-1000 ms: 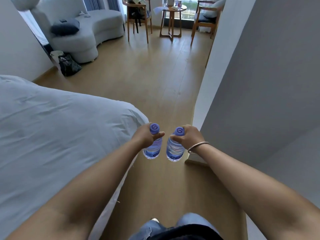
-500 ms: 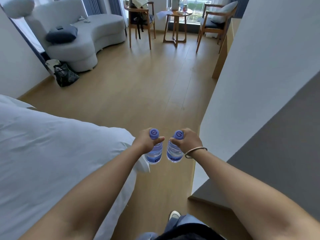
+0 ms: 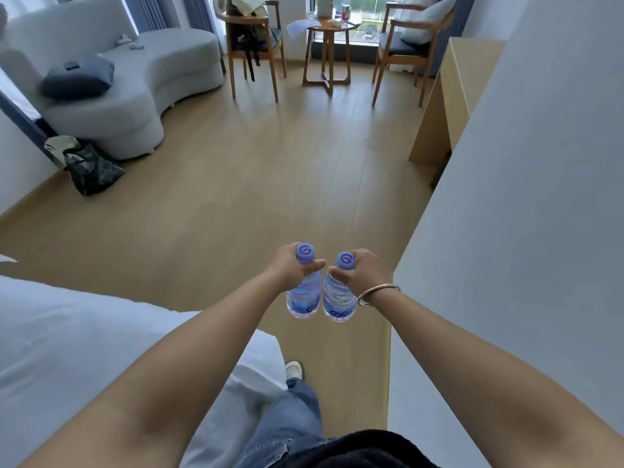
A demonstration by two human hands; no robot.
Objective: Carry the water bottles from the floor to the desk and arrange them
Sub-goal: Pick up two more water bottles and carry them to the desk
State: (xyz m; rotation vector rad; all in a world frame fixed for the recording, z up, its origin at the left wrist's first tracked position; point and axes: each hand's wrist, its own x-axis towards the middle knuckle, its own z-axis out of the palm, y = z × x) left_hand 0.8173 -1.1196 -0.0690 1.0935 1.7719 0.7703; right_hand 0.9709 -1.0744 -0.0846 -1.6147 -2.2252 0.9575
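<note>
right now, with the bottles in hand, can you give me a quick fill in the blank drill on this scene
1. Each hand holds one water bottle, so ____ bottles are being carried.
2. The bottle caps are ____ in colour.
3. The metal bracelet sits on the ____ wrist.
4. The left hand holds the left bottle just under its ____.

Missing words: two; purple; right; cap
</note>
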